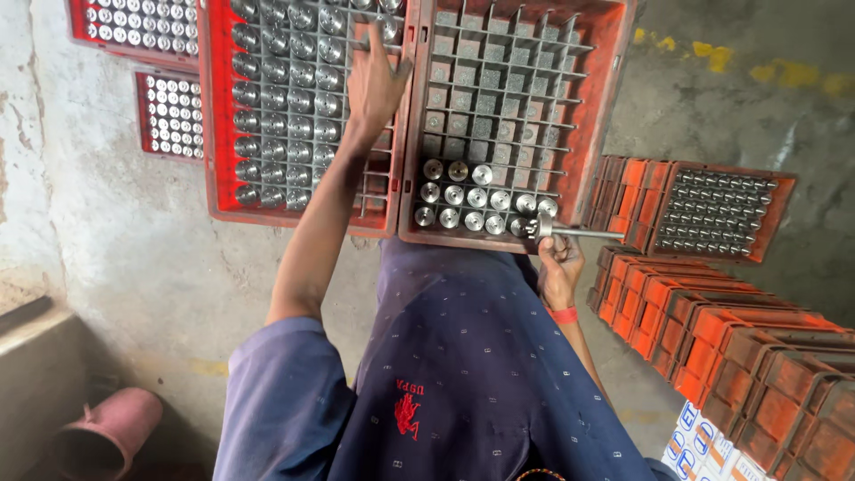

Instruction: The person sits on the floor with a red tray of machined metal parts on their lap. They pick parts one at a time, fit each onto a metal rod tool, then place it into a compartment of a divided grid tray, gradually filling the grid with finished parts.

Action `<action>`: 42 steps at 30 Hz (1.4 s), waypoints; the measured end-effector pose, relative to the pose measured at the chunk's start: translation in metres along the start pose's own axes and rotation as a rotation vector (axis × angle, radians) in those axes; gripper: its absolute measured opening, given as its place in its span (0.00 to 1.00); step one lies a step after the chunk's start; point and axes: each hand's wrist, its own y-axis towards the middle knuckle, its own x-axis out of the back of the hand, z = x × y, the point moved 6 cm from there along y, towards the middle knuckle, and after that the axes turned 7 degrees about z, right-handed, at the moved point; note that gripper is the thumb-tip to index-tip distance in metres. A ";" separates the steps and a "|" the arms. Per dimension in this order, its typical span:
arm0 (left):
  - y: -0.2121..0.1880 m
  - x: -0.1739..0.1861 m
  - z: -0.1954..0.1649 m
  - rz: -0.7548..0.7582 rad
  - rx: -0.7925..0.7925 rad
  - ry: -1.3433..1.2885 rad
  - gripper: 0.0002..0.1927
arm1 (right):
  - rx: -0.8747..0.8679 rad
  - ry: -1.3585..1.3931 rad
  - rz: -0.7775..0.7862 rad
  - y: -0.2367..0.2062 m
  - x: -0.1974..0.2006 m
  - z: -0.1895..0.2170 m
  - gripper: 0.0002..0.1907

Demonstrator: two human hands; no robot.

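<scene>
My right hand (559, 264) is clamped around a metal valve-like part (570, 232), a disc head on a thin stem. Its long axis runs across the view, head at 9 o'clock, stem tip at 3 o'clock. The head sits right at the near rim of the right orange crate (606, 98), just beside the last filled cell of the front row, so the open cells lie at 12 o'clock from this hand

My left hand (374, 85) is stretched well away at 11 o'clock, fingers spread flat on the shiny parts (285, 107) in the left red crate (214, 134). I cannot tell whether it pinches one or only rests on them. The right hand is clearly the nearer one to the right crate's front rows

The left crate is nearly full of round heads set in a wire grid. The right crate holds only about two rows and a few more of the same parts (472, 203) at its near edge; the rest of its grid is bare

At 3 o'clock another orange crate (784, 205) is packed with parts, stacked crates (712, 330) sit below it, and two more red trays (169, 116) lie at 10 o'clock on the concrete floor (134, 249)
</scene>
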 end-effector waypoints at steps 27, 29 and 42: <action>-0.164 -0.079 -0.017 0.101 -0.221 -1.156 0.12 | -0.171 -0.082 0.209 0.008 -0.028 -0.004 0.25; -0.197 -0.107 -0.024 0.149 -0.088 -0.530 0.13 | -0.142 -0.119 0.258 0.012 -0.043 0.007 0.28; -0.242 -0.160 -0.074 0.395 -0.067 -0.145 0.28 | -0.019 -0.337 0.656 0.015 -0.039 0.049 0.23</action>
